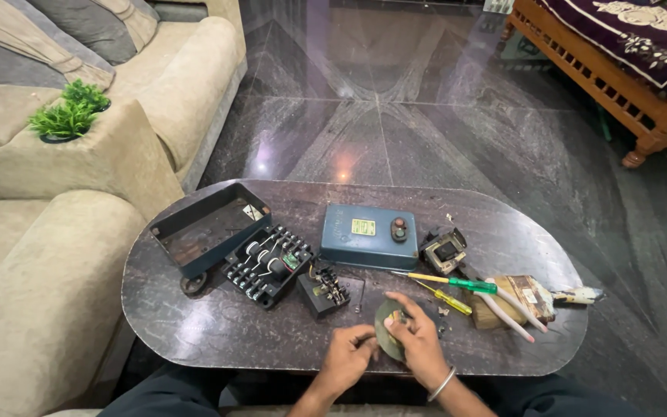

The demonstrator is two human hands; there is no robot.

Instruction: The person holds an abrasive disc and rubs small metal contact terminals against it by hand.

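Both my hands meet at the near edge of a dark oval table (194,324). My right hand (418,340) grips a small round greenish-grey disc (386,326) from the right. My left hand (349,357) touches the disc's lower left side with its fingertips. A black block of terminals (324,290) lies just behind my hands. Further left sits a black contactor base with white coils (268,265). Behind stands a blue metal cover with two buttons (370,235).
An open dark metal box (208,228) lies at the table's left. A small coil unit (444,251), two yellow-and-green screwdrivers (448,282), pliers with white handles (512,307) and a wooden block (530,293) lie to the right. A beige sofa (48,247) stands left, a wooden bench (619,77) far right.
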